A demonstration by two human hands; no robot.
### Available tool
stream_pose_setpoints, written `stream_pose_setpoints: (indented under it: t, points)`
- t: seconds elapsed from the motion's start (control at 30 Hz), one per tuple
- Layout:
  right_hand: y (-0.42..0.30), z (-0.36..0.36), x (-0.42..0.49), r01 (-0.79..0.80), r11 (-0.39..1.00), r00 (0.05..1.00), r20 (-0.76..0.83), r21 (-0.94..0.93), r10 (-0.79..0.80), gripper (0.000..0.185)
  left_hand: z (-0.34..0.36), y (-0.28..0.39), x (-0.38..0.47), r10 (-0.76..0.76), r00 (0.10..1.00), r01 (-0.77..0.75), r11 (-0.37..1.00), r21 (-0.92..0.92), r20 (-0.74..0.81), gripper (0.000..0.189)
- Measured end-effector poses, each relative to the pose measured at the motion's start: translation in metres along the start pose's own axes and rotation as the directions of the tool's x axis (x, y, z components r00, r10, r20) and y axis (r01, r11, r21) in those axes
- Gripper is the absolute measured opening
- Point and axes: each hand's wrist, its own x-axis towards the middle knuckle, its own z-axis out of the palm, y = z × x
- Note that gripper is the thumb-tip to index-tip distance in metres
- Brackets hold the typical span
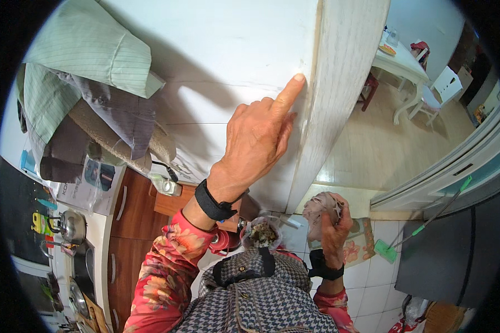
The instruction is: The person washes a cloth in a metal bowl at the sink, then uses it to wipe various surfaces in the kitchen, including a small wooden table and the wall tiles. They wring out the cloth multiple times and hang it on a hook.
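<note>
My left hand [256,135] reaches up to a white tiled wall [233,45]. Its index finger is stretched out and its tip rests on the tile, close to the joint with a whitish wood-grain door frame [335,79]. The other fingers are curled and I see nothing in them. Lower right, my right hand [336,233] grips a crumpled greyish-pink cloth [320,212], held in front of my body. Both wrists wear black straps. A faint grey line runs across the tiles, left of the pointing finger.
Cloths and garments [104,83] hang on the wall at left. Below them is a counter with a metal kettle [73,227] and a printed box [85,191]. A lined bin of scraps [262,233] stands near my feet. A green mop [385,251] leans at right, by a dark grey cabinet [437,249].
</note>
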Motion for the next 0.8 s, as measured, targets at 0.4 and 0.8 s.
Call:
stream_pose_setpoints:
  t: [0.4,0.8]
  points:
    - [0.007,-0.005,0.029,-0.004,1.0,0.998,0.061,-0.027,0.005,0.039,0.025,0.018,0.029,-0.605,0.796,0.507,0.691,-0.515,-0.028,0.039]
    - [0.013,-0.012,0.039,-0.045,0.998,0.997,0.067,0.037,0.042,0.042,0.038,0.011,0.024,-0.53,0.839,0.438,0.792,-0.425,-0.123,0.028]
